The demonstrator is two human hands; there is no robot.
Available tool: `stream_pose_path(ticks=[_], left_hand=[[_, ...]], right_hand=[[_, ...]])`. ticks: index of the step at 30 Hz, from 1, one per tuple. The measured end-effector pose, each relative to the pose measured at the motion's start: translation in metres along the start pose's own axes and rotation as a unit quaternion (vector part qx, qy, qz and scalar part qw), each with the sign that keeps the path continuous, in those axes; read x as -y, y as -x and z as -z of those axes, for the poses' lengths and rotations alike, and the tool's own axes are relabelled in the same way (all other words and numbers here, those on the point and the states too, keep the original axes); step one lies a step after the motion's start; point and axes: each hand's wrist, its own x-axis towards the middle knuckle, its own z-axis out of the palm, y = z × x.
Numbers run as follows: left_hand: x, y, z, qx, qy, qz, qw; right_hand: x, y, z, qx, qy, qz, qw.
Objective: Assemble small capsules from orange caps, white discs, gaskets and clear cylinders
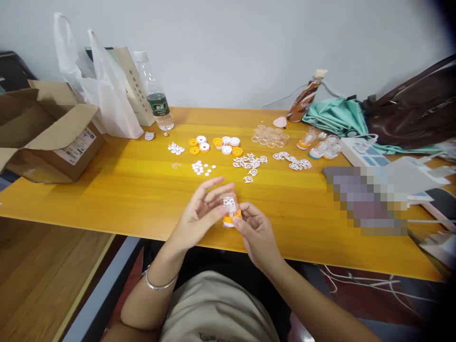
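Near the table's front edge, both hands hold a small clear plastic cup-shaped piece (231,209) with a white openwork part inside and an orange and white base. My left hand (203,213) grips its upper part with the thumb across the front, the other fingers reaching behind. My right hand (254,232) pinches the orange base between thumb and fingers. Beyond the hands lie white openwork parts (249,162), small white discs (202,167), orange and white round caps (228,145) and clear plastic cups (270,136).
An open cardboard box (46,133), a white plastic bag (110,95) and a water bottle (156,95) stand at the left. To the right are a coffee bottle (306,97), a green cloth (337,116), similar assembled pieces (326,147), a brown bag (413,104) and a blurred-out flat object (363,197).
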Motion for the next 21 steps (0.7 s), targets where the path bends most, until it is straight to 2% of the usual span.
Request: stream_pose_path(ticks=[4,8,12,16,19,21], left_hand=[[0.0,0.0003,-0.0009,-0.029,-0.017,-0.028,0.999],[0.001,0.0008,-0.0019,0.0,0.006,-0.012,1.0],[0.0021,0.001,-0.0017,-0.038,-0.023,-0.028,0.999],[0.0026,0.0005,-0.001,-0.017,0.004,-0.026,1.0],[0.0022,0.0008,-0.0016,-0.05,-0.027,-0.044,0.997],[0.0014,0.0013,-0.0024,-0.04,-0.012,-0.028,0.999]], right_hand=[[0.0001,-0.0001,0.0001,0.013,0.006,-0.005,1.0],[-0.0007,-0.0005,0.0007,0.011,0.016,-0.002,1.0],[-0.0015,-0.0007,0.0019,0.015,0.017,-0.005,1.0],[-0.0013,-0.0006,0.0022,0.019,0.011,-0.009,1.0],[-0.0009,-0.0007,0.0026,0.033,0.007,-0.007,0.999],[-0.0007,-0.0009,0.0031,0.044,0.003,-0.008,0.999]])
